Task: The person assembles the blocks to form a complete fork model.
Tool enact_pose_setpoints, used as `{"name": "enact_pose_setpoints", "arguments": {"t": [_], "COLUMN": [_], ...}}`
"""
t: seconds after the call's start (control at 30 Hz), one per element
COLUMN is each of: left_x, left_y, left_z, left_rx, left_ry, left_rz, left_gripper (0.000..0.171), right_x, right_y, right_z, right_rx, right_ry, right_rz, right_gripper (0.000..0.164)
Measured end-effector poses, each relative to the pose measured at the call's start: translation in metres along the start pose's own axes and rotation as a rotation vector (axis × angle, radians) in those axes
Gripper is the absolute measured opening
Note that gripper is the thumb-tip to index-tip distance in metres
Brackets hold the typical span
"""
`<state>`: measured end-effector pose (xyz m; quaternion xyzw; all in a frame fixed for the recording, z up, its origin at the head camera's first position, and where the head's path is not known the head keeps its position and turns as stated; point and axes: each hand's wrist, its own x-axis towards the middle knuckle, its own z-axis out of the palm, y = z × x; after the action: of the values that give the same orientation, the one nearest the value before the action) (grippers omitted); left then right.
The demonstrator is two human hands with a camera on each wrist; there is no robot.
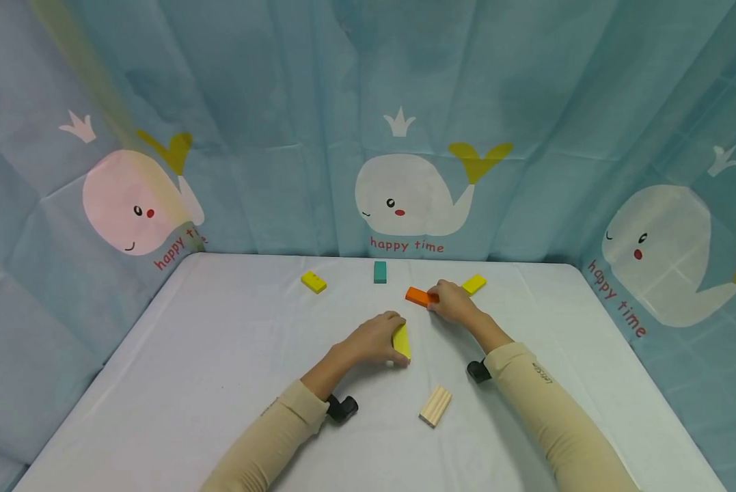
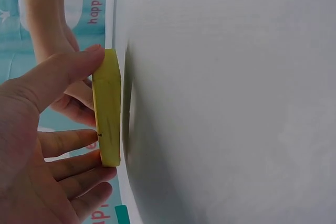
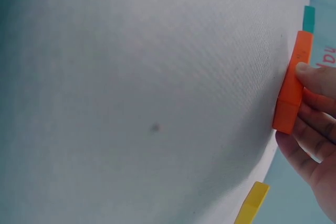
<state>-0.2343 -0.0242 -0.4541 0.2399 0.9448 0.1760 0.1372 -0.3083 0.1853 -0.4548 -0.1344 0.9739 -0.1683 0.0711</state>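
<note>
My left hand (image 1: 372, 339) grips a long yellow block (image 1: 401, 342) by its two ends, near the middle of the table. In the left wrist view the thumb presses one end of the yellow block (image 2: 107, 108) and fingertips press the other, with the block's shadow beside it on the cloth. Farther back and to the right, my right hand (image 1: 455, 302) pinches an orange block (image 1: 418, 296) at its right end. The right wrist view shows the thumb on the upper face of the orange block (image 3: 294, 80) and fingers against its side and end.
A teal block (image 1: 380, 272) and a yellow block (image 1: 314, 281) lie near the table's back edge. Another yellow block (image 1: 474, 284) sits just behind my right hand. Pale wooden sticks or a grooved wooden block (image 1: 435, 406) lie between my forearms. A whale-print curtain (image 1: 306, 198) surrounds the white table (image 1: 158, 383).
</note>
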Motion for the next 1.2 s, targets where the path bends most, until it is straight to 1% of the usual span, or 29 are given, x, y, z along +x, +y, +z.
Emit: {"name": "enact_pose_setpoints", "arguments": {"t": [0.13,0.37,0.67,0.87,1.0,1.2], "left_x": [-0.0011,-0.0010,-0.0021,-0.0023,-0.0025,-0.0043], "left_y": [0.0024,0.0057,0.0039,0.0027,0.0013,0.0024], "left_z": [0.0009,0.0027,0.0039,0.0032,0.0047,0.0006], "left_rx": [0.018,0.033,0.049,0.040,0.022,-0.010], "left_ry": [-0.006,-0.009,-0.023,-0.043,-0.040,-0.037], "left_rz": [-0.005,-0.015,-0.006,0.008,0.006,0.002], "left_gripper": [0.084,0.084,0.083,0.083,0.080,0.077], "right_x": [0.0003,-0.0011,0.0000,0.0011,0.0011,0.0026], "right_y": [-0.0003,0.0027,0.0036,0.0039,0.0042,0.0033], "right_z": [-0.0001,0.0003,0.0011,0.0010,0.0011,-0.0032], "right_rx": [-0.003,0.026,0.028,0.038,0.034,0.023], "right_ry": [-0.006,0.004,0.006,-0.002,-0.022,-0.061], "right_rz": [-0.004,0.028,0.002,0.012,0.022,0.001], "right_gripper": [0.038,0.038,0.039,0.038,0.039,0.040]}}
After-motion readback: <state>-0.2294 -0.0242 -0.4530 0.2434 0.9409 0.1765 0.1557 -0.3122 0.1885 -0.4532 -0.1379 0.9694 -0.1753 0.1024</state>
